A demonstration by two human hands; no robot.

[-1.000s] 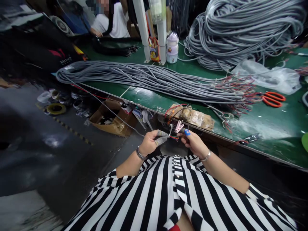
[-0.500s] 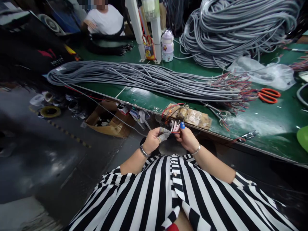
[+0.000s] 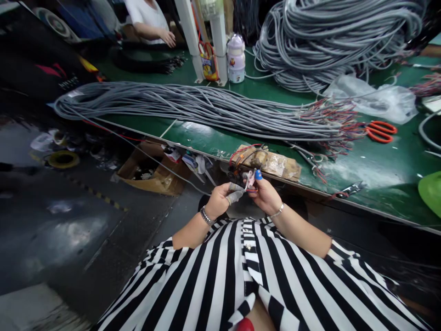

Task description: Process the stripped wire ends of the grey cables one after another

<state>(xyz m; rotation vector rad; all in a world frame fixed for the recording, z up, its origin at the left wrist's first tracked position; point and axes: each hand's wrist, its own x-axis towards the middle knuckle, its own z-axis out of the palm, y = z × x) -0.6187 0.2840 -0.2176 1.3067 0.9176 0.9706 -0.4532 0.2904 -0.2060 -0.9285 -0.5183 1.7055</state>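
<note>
My left hand [image 3: 219, 201] has grey covers on its fingertips and pinches the end of a grey cable [image 3: 159, 162] that runs down from the bundle on the table. My right hand [image 3: 268, 196], a blue cover on its thumb, is closed on thin coloured wires [image 3: 252, 190] at that cable end. A small pale pink-and-white piece [image 3: 249, 178] shows at the right fingertips; its kind is unclear. Both hands are close together in front of the table edge. Just beyond them lies a taped cardboard block [image 3: 280, 166] with red and black leads.
A long grey cable bundle [image 3: 193, 103] crosses the green table [image 3: 365, 174]. Orange-handled scissors [image 3: 381, 132], pliers [image 3: 352, 189], a plastic bag [image 3: 374, 99], a bottle [image 3: 236, 59] and a big cable coil [image 3: 330, 41] are there too. A carton [image 3: 151, 177] stands below. Opposite sits a person [image 3: 146, 20].
The view has shifted slightly, so the table things appear a little further left and higher. My hands keep their hold, with the pale piece turned slightly. The other person's arm has moved.
</note>
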